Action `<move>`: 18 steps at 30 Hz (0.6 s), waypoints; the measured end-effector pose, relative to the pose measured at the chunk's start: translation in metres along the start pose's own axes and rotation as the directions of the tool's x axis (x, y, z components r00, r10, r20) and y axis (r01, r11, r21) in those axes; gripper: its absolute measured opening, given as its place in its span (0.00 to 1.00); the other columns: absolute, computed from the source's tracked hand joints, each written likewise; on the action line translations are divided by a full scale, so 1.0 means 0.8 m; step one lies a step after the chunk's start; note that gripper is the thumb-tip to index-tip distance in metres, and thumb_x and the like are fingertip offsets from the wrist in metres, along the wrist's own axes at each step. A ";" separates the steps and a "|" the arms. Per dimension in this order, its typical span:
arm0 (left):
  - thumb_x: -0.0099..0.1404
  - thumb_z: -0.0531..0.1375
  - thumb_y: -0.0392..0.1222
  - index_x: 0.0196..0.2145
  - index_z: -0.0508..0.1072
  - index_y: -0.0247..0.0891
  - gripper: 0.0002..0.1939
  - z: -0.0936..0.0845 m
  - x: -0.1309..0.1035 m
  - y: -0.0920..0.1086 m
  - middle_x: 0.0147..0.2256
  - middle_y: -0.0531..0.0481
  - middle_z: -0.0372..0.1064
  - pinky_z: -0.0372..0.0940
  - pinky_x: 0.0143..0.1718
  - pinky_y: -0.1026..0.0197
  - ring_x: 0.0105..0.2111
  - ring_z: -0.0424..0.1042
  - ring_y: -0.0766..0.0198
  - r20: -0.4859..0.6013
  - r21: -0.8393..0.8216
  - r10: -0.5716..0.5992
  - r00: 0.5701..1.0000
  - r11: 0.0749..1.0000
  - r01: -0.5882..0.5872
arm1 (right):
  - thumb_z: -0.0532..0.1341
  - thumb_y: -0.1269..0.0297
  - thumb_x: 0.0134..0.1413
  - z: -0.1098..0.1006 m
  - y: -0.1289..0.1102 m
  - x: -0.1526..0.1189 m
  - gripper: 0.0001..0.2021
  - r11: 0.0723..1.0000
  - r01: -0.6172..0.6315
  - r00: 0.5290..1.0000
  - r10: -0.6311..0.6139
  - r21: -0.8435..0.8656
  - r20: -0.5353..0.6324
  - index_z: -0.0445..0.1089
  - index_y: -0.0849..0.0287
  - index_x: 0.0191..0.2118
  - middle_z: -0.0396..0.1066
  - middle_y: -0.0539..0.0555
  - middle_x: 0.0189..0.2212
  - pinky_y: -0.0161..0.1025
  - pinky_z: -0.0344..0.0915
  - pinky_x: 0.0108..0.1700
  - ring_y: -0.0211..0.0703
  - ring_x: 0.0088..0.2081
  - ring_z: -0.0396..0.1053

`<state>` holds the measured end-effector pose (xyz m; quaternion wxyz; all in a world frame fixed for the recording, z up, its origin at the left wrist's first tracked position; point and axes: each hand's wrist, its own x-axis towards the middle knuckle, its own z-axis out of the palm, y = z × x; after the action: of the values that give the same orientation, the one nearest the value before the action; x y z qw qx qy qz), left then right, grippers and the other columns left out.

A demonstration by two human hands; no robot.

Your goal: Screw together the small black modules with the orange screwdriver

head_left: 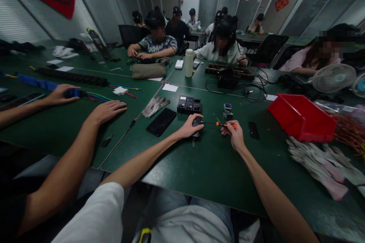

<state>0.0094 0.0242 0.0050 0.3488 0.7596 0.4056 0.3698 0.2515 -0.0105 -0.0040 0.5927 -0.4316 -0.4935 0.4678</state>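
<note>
My left hand point(191, 125) is closed around a small black box point(197, 122) on the green table. In my right hand point(234, 133) is a screwdriver with an orange handle point(226, 124); its thin shaft points left, and the tip is at or close to the box's right side. I cannot tell whether it touches. Behind the box sits a black unit with several bays point(189, 105). Small circuit boards point(227, 111) lie beyond my right hand, and a flat black plate point(253, 130) is to its right. A black phone point(161, 121) rests left of my left hand.
A red bin point(301, 117) and work gloves point(319, 163) are at the right. Another glove point(156, 106) lies behind the phone. At the left, a co-worker's hands point(108, 112) rest near a blue power strip point(42, 82). A pale green bottle point(189, 63) stands farther back.
</note>
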 end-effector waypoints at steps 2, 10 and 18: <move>0.60 0.57 0.49 0.50 0.63 0.43 0.21 0.000 0.000 -0.001 0.46 0.49 0.59 0.56 0.54 0.57 0.47 0.61 0.60 0.000 -0.004 0.006 1.000 1.000 -0.006 | 0.60 0.54 0.53 0.001 -0.001 -0.001 0.12 1.000 0.008 1.000 -0.008 -0.012 0.002 0.61 0.56 0.36 0.71 0.48 0.23 0.33 0.64 0.24 0.36 0.21 0.68; 0.60 0.57 0.49 0.50 0.63 0.43 0.21 -0.001 0.000 0.000 0.46 0.49 0.60 0.56 0.53 0.57 0.47 0.61 0.60 0.000 -0.003 0.009 1.000 1.000 -0.009 | 0.58 0.51 0.55 0.000 -0.003 -0.002 0.13 0.998 -0.031 0.999 0.033 -0.062 0.042 0.61 0.56 0.32 0.69 0.47 0.17 0.33 0.62 0.20 0.37 0.16 0.66; 0.60 0.57 0.49 0.50 0.63 0.43 0.21 0.000 0.000 -0.002 0.46 0.49 0.59 0.55 0.54 0.57 0.47 0.61 0.60 -0.001 -0.011 0.014 1.000 1.000 -0.014 | 0.60 0.58 0.54 -0.004 0.003 0.001 0.11 1.000 0.001 1.000 -0.001 -0.007 0.026 0.60 0.55 0.40 0.72 0.48 0.25 0.33 0.64 0.24 0.37 0.24 0.69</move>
<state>0.0089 0.0251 0.0038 0.3502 0.7603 0.3984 0.3749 0.2543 -0.0094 -0.0063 0.5850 -0.4273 -0.5031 0.4713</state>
